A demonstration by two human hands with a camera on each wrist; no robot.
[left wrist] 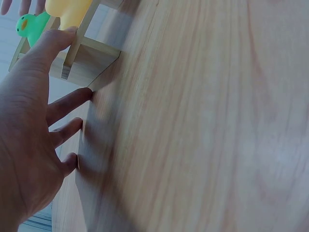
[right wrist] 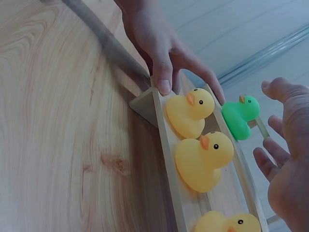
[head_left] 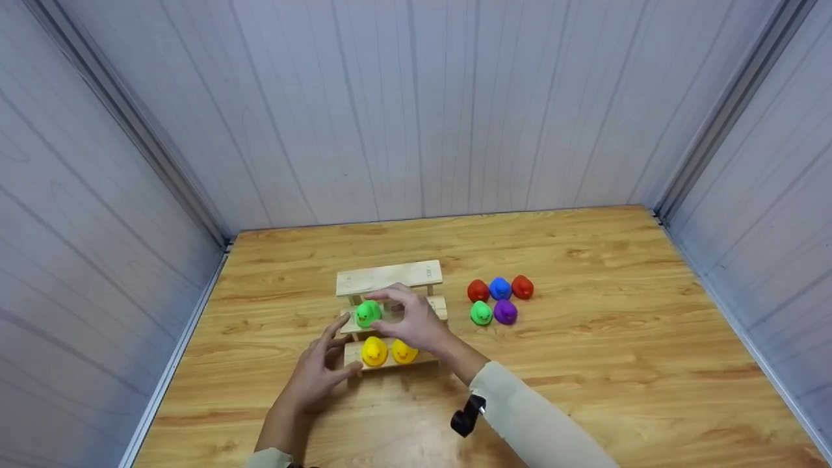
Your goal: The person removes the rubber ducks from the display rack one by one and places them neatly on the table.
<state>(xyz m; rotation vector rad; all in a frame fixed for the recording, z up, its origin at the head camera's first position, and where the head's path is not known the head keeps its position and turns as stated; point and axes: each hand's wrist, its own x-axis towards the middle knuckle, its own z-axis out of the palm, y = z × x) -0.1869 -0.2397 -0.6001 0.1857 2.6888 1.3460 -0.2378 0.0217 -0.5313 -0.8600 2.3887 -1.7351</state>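
A three-step wooden stand [head_left: 389, 277] sits on the table. My left hand [head_left: 316, 374] holds its left end, thumb on the edge of the lowest step and index finger by the middle one. One green rubber duck [head_left: 368, 314] stands at the left of the middle step. My right hand [head_left: 416, 320] is around that duck, thumb and fingers spread; in the right wrist view they are apart from it. On the lowest step are a yellow duck [right wrist: 188, 114], a second yellow duck [right wrist: 203, 162] and a third, partly cut off [right wrist: 227, 223]. The right forearm hides the third in the head view.
Right of the stand several more ducks rest on the wooden table [head_left: 617, 364]: a red one [head_left: 478, 290], a blue one [head_left: 500, 288], another red one [head_left: 522, 286], a green one [head_left: 481, 313] and a purple one [head_left: 506, 312]. Pale panels [head_left: 416, 110] wall the table in.
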